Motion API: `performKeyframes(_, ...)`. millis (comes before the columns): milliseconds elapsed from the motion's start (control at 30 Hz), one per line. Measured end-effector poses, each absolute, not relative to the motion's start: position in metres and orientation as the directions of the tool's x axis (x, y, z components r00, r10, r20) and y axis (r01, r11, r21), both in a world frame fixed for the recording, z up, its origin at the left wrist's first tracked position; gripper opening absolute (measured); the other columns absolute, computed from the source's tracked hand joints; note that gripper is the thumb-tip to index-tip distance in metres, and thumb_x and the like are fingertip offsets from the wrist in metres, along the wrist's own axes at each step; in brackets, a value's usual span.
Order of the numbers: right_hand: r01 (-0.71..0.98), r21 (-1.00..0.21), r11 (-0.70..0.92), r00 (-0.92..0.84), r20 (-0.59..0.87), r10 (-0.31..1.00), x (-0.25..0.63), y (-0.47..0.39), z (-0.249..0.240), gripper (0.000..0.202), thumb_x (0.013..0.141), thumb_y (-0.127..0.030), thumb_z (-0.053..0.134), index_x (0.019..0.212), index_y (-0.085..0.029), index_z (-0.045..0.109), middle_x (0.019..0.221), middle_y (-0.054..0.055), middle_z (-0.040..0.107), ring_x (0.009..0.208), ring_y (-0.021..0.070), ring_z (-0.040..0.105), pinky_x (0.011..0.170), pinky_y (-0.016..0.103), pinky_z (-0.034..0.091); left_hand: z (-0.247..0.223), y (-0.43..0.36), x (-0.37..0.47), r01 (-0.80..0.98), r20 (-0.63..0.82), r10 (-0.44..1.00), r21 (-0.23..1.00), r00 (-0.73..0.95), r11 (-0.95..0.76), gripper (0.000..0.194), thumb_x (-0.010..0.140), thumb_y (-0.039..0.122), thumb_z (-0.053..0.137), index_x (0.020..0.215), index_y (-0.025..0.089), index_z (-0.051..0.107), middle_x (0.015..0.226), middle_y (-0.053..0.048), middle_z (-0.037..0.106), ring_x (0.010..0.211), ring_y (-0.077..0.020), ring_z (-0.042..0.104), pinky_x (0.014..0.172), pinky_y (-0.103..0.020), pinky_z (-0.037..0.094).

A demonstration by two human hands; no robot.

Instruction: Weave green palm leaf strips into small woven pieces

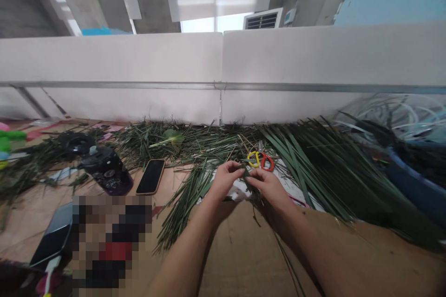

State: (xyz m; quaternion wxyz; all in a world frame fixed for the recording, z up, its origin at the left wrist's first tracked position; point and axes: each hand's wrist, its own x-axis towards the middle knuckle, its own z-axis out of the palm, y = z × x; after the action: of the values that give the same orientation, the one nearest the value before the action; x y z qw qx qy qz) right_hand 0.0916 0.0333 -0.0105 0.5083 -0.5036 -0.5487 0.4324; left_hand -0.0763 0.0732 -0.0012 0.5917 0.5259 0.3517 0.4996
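Observation:
My left hand (228,177) and my right hand (266,182) meet near the front of the table, thumbs and fingertips pinched on a green leaf strip (246,178) between them. Its lower end hangs beside my right hand, partly hidden by the fingers. Just beyond my right hand lie scissors (260,159) with one yellow and one red handle. A bundle of cut green strips (190,204) rests left of my left wrist. To the right, a large fan of long green leaves (324,167) spreads over the table, some on a white sheet.
A phone (151,177) and a dark lidded cup (108,171) stand or lie at left, near a second device with a white cable (52,264). Loose leaf scraps (153,139) line the white partition (139,60). A blue tub (414,181) is at far right.

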Motion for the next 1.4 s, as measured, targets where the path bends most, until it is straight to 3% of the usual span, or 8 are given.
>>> performKeyframes(100, 0.175, -0.975, 0.136, 0.108, 0.156, 0.982, 0.108, 0.029, 0.002, 0.026, 0.07, -0.046, 0.08, 0.072, -0.023, 0.068, 0.07, -0.001, 0.063, 0.067, 0.0178, 0.053, 0.066, 0.032, 0.043, 0.002, 0.071, -0.077, -0.2, 0.081, 0.966, 0.979, 0.247, -0.031, 0.034, 0.069, 0.045, 0.082, 0.084, 0.017, 0.071, 0.076, -0.005, 0.07, 0.069, -0.0157, 0.059, 0.065, -0.027, 0.042)
performKeyframes(233, 0.026, -0.998, 0.063, 0.187, 0.067, 0.98, 0.123, 0.027, 0.009, 0.033, 0.062, -0.048, 0.085, 0.07, -0.023, 0.066, 0.067, -0.003, 0.061, 0.062, 0.016, 0.053, 0.06, 0.03, 0.042, 0.0, 0.074, -0.08, -0.168, 0.036, 0.981, 0.986, 0.19, -0.004, 0.037, 0.069, 0.053, 0.081, 0.075, 0.018, 0.068, 0.068, -0.004, 0.068, 0.06, -0.0133, 0.054, 0.061, -0.026, 0.04)
performKeyframes(533, -0.036, -0.999, -0.015, 0.047, -0.017, 0.999, 0.1, 0.023, -0.003, 0.026, 0.07, -0.047, 0.084, 0.08, -0.025, 0.074, 0.074, 0.001, 0.07, 0.065, 0.0179, 0.059, 0.064, 0.032, 0.049, 0.011, 0.073, -0.091, -0.202, 0.054, 0.958, 0.979, 0.28, 0.004, 0.046, 0.073, 0.059, 0.077, 0.087, 0.015, 0.077, 0.077, -0.007, 0.073, 0.067, -0.0161, 0.06, 0.066, -0.028, 0.044)
performKeyframes(800, 0.097, -0.992, 0.078, 0.027, 0.081, 0.996, 0.092, 0.022, -0.001, 0.032, 0.07, -0.055, 0.081, 0.072, -0.025, 0.07, 0.07, 0.001, 0.065, 0.066, 0.0199, 0.057, 0.063, 0.033, 0.047, 0.005, 0.069, -0.079, -0.209, 0.102, 0.952, 0.977, 0.288, -0.042, 0.032, 0.062, 0.041, 0.087, 0.075, 0.017, 0.07, 0.071, -0.002, 0.065, 0.068, -0.0146, 0.056, 0.067, -0.027, 0.042)
performKeyframes(1000, 0.263, -0.958, 0.116, 0.145, 0.158, 0.977, 0.123, 0.022, 0.008, 0.026, 0.072, -0.051, 0.077, 0.071, -0.026, 0.069, 0.07, 0.001, 0.065, 0.068, 0.0216, 0.057, 0.064, 0.034, 0.047, -0.001, 0.074, -0.081, -0.189, 0.076, 0.97, 0.981, 0.23, -0.032, 0.031, 0.071, 0.046, 0.08, 0.076, 0.018, 0.066, 0.07, -0.003, 0.067, 0.065, -0.0151, 0.057, 0.065, -0.027, 0.043)
performKeyframes(1100, 0.325, -0.944, 0.061, 0.032, 0.075, 0.997, 0.132, 0.014, 0.005, 0.022, 0.073, -0.045, 0.075, 0.067, -0.025, 0.068, 0.066, 0.002, 0.066, 0.065, 0.0219, 0.059, 0.06, 0.034, 0.046, -0.002, 0.075, -0.083, -0.156, 0.043, 0.98, 0.988, 0.192, -0.013, 0.03, 0.072, 0.047, 0.077, 0.077, 0.019, 0.066, 0.071, -0.004, 0.069, 0.064, -0.0149, 0.057, 0.063, -0.027, 0.042)
performKeyframes(1267, 0.641, -0.764, 0.075, -0.056, 0.051, 0.997, 0.127, 0.001, -0.01, 0.007, 0.072, -0.032, 0.069, 0.067, -0.027, 0.071, 0.071, 0.003, 0.07, 0.068, 0.0242, 0.061, 0.061, 0.034, 0.043, -0.006, 0.077, -0.082, -0.118, 0.019, 0.98, 0.993, 0.2, 0.004, 0.027, 0.072, 0.044, 0.076, 0.077, 0.019, 0.065, 0.071, -0.003, 0.069, 0.064, -0.0146, 0.058, 0.062, -0.026, 0.042)
performKeyframes(1400, 0.764, -0.637, 0.102, -0.064, 0.083, 0.995, 0.122, 0.002, -0.017, 0.009, 0.074, -0.027, 0.064, 0.065, -0.026, 0.066, 0.074, 0.004, 0.069, 0.072, 0.0253, 0.062, 0.064, 0.034, 0.04, -0.011, 0.079, -0.081, -0.072, -0.01, 0.974, 0.997, 0.224, 0.027, 0.025, 0.071, 0.041, 0.076, 0.075, 0.018, 0.065, 0.066, -0.002, 0.067, 0.06, -0.0139, 0.056, 0.058, -0.025, 0.039)
